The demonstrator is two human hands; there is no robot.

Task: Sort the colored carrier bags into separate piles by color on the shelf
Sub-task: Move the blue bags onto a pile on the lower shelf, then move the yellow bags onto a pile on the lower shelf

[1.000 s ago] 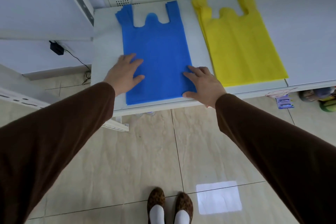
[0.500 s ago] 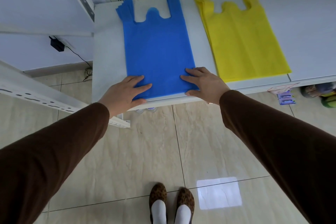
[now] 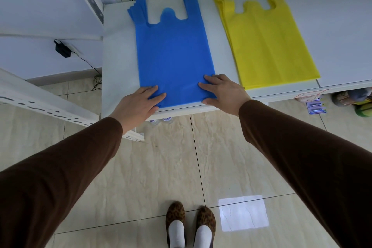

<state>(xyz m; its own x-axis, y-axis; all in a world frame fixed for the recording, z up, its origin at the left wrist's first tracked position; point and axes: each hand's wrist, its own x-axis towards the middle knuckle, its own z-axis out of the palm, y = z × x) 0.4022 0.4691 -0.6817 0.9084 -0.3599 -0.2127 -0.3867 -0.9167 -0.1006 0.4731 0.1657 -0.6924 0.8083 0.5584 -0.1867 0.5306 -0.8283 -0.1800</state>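
Meanwhile, a person in brown sleeves leans over a white shelf (image 3: 118, 50), both palms flat on a pile of blue carrier bags (image 3: 173, 56). Left hand (image 3: 138, 104) presses the near left corner, fingers straight; right hand (image 3: 223, 90) presses the near right corner, fingers spread. Beside it, apart, lies a pile of yellow carrier bags (image 3: 263, 46), handles toward the wall.

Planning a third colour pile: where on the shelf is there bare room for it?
Widest bare patch: right of the yellow bags, out to the frame's edge. A narrower strip lies between the shelf's left edge and the blue bags, and a slim lane between the two piles. The blue pile's near edge is crowded: left hand and right hand press flat there.
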